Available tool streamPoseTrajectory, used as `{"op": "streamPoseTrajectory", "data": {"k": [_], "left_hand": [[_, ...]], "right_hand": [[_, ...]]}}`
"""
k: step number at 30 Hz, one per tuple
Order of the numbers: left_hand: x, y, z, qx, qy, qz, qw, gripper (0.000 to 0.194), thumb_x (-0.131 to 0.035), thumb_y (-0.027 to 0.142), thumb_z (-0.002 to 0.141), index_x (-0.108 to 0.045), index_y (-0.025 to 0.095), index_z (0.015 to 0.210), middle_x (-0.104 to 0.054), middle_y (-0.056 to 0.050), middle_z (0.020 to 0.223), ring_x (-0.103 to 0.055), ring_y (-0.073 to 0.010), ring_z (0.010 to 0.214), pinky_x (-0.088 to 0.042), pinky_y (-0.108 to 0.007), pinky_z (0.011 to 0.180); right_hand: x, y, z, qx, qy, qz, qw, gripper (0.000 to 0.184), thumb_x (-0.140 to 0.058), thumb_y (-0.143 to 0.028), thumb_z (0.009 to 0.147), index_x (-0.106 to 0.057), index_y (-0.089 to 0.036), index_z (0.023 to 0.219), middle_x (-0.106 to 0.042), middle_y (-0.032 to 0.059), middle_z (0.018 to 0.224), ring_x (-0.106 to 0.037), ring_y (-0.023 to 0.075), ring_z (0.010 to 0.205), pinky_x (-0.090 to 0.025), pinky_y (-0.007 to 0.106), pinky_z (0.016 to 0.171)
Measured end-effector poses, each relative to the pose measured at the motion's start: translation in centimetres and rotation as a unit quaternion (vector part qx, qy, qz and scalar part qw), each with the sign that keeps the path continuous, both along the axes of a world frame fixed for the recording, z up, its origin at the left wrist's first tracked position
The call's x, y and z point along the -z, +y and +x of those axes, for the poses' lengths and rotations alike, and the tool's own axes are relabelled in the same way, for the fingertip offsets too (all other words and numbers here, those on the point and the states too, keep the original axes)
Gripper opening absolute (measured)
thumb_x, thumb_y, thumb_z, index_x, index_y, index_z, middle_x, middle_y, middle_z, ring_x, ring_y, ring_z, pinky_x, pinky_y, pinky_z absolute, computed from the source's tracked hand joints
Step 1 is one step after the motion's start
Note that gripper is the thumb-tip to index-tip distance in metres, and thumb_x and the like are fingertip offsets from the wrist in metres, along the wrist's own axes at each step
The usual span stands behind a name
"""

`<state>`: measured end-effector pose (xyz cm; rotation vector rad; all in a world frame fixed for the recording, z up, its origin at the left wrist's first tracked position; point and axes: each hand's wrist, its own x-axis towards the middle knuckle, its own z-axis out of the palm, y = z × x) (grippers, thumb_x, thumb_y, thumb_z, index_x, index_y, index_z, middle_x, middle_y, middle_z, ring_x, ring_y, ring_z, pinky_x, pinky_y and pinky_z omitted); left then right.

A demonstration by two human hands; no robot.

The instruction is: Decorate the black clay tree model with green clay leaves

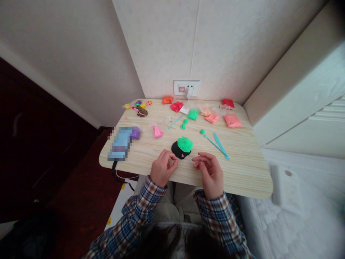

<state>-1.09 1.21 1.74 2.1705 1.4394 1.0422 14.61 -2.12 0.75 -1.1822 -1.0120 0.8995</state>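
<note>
A small clay piece, with a black base (175,150) and a bright green ruffled top (185,144), rests on the table in front of me. A tiny pink mark shows on its black front. At its near left edge is my left hand (162,167), thumb and index finger pinched together; whatever lies between the tips is too small to make out. To the right of the piece, my right hand (209,173) hovers with loosely curved fingers apart and nothing visible in them. Beyond the right hand lie a blue clay knife (221,144) and a thin blue tool (214,144).
Green clay bits (184,124), a green ball (202,132) and a pink packet (157,132) lie farther back. Several coloured clay packets (233,121) line the wall side. A phone (120,144) and a purple packet (135,133) are left. A brown clay piece (141,111) sits back left.
</note>
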Motion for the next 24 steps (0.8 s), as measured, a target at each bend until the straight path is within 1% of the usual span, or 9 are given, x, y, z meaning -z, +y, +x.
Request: {"op": "streamPoseTrajectory", "data": {"k": [6,12,15,17,18,22,24], "left_hand": [[0.20,-0.13,-0.03,0.005,0.016,0.026,1.000,0.010,-0.052,0.022,0.087,-0.053,0.017,0.078,-0.057,0.001,0.078,-0.043,-0.0062,0.049,-0.039,-0.021,0.054],[0.17,-0.17,-0.09,0.009,0.026,0.011,1.000,0.006,-0.055,0.021,0.086,-0.057,0.017,0.083,-0.061,-0.001,0.083,-0.048,-0.0073,0.053,-0.043,-0.021,0.057],[0.26,-0.32,0.00,0.019,0.055,0.022,0.998,0.005,-0.054,0.018,0.086,-0.060,0.017,0.086,-0.063,-0.003,0.086,-0.057,-0.0110,0.067,-0.046,-0.021,0.063],[0.39,-0.49,0.07,0.020,0.070,0.043,0.996,0.007,-0.054,0.017,0.086,-0.061,0.017,0.086,-0.063,-0.004,0.085,-0.060,-0.0136,0.077,-0.047,-0.022,0.068],[0.46,-0.58,0.10,0.017,0.076,0.053,0.996,0.008,-0.054,0.017,0.086,-0.062,0.017,0.085,-0.063,-0.004,0.085,-0.060,-0.0141,0.079,-0.048,-0.023,0.069],[0.58,-0.85,0.03,-0.002,0.100,0.091,0.991,0.010,-0.055,0.018,0.084,-0.065,0.016,0.082,-0.060,-0.007,0.088,-0.055,-0.0129,0.070,-0.047,-0.024,0.063],[0.53,-0.95,-0.15,-0.001,0.112,0.124,0.986,0.011,-0.056,0.018,0.084,-0.066,0.016,0.082,-0.060,-0.006,0.084,-0.052,-0.0129,0.068,-0.046,-0.025,0.062]], "right_hand": [[-0.09,-0.07,-0.12,-0.003,-0.006,-0.006,1.000,0.016,-0.049,-0.026,0.086,-0.054,-0.019,0.100,-0.064,0.0051,0.084,-0.057,0.0133,0.067,-0.049,0.032,0.065],[-0.03,-0.07,-0.06,-0.008,-0.013,-0.010,1.000,0.016,-0.048,-0.026,0.087,-0.054,-0.019,0.100,-0.064,0.0052,0.085,-0.057,0.0130,0.067,-0.048,0.031,0.065],[-0.05,-0.11,-0.04,-0.011,-0.019,-0.012,1.000,0.015,-0.048,-0.025,0.087,-0.054,-0.019,0.100,-0.064,0.0051,0.085,-0.057,0.0130,0.068,-0.048,0.031,0.065],[-0.07,-0.11,-0.03,-0.011,-0.024,-0.013,1.000,0.015,-0.048,-0.025,0.087,-0.054,-0.019,0.100,-0.064,0.0050,0.085,-0.057,0.0131,0.068,-0.049,0.031,0.066],[-0.08,-0.10,-0.02,-0.011,-0.026,-0.014,0.999,0.015,-0.048,-0.025,0.087,-0.055,-0.019,0.099,-0.064,0.0049,0.085,-0.057,0.0131,0.068,-0.049,0.031,0.066],[-0.08,-0.03,0.05,-0.010,-0.034,-0.021,0.999,0.016,-0.049,-0.025,0.087,-0.055,-0.020,0.100,-0.064,0.0050,0.086,-0.058,0.0137,0.068,-0.049,0.032,0.067],[-0.07,-0.02,0.09,-0.011,-0.036,-0.020,0.999,0.016,-0.049,-0.025,0.086,-0.055,-0.020,0.099,-0.064,0.0051,0.086,-0.058,0.0139,0.069,-0.049,0.032,0.067]]}}
